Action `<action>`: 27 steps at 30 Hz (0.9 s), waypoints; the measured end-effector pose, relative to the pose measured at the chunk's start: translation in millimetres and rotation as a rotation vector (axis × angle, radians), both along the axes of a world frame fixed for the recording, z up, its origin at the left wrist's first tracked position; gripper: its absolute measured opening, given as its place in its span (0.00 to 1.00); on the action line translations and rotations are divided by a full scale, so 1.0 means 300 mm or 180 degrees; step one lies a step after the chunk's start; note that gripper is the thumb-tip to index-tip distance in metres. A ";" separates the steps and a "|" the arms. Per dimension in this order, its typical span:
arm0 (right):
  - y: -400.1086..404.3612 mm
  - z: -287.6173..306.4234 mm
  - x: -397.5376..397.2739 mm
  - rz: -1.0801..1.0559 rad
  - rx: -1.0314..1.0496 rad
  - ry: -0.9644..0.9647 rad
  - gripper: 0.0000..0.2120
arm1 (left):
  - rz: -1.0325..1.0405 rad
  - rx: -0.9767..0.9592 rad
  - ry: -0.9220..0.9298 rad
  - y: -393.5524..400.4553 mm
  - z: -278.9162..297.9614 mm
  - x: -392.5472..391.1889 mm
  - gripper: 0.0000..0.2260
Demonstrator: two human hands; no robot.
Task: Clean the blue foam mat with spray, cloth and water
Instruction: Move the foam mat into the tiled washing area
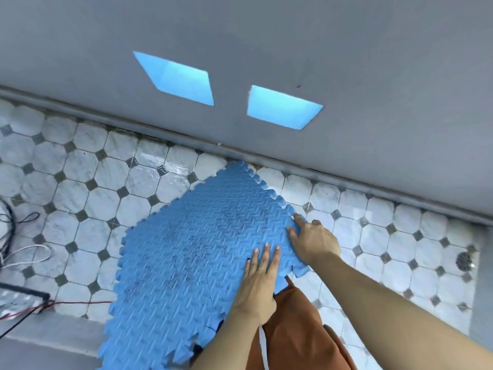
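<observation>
The blue foam mat [186, 249] with jigsaw edges and a ribbed pattern lies across the tiled floor, its far corner close to the wall. Dark scribbles mark its middle. My left hand [260, 284] rests flat on the mat near its right edge, fingers stretched out and together. My right hand [313, 240] grips the mat's right corner, fingers on top and thumb side at the edge. No spray bottle, cloth or water container is in view.
White octagon floor tiles [88, 188] look wet near the wall. A grey wall [266, 36] has two blue openings [176, 78]. Wires [16, 236] and a dark box [18, 297] lie at the left. A floor drain [464, 261] sits at right. Orange fabric [290, 321] hangs below my arms.
</observation>
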State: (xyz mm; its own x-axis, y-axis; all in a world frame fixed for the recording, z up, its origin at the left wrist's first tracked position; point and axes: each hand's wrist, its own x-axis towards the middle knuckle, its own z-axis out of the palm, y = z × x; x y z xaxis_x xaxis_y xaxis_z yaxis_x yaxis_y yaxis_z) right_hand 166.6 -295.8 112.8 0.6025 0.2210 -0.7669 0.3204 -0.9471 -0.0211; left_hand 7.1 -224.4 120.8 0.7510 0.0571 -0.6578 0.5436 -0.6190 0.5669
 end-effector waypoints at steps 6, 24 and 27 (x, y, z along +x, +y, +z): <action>-0.478 0.159 0.031 -0.1184 -0.0349 -0.0167 0.26 | -0.1179 -0.0280 -0.0173 -0.296 0.119 0.153 0.49; -1.645 0.260 -0.385 -0.4393 -0.0764 -0.0566 0.24 | -0.4041 -0.0224 -0.0088 -1.322 0.127 0.213 0.50; -1.753 0.238 -0.459 -0.4787 -0.0740 -0.0617 0.24 | -0.4272 -0.0215 -0.0088 -1.437 0.126 0.205 0.45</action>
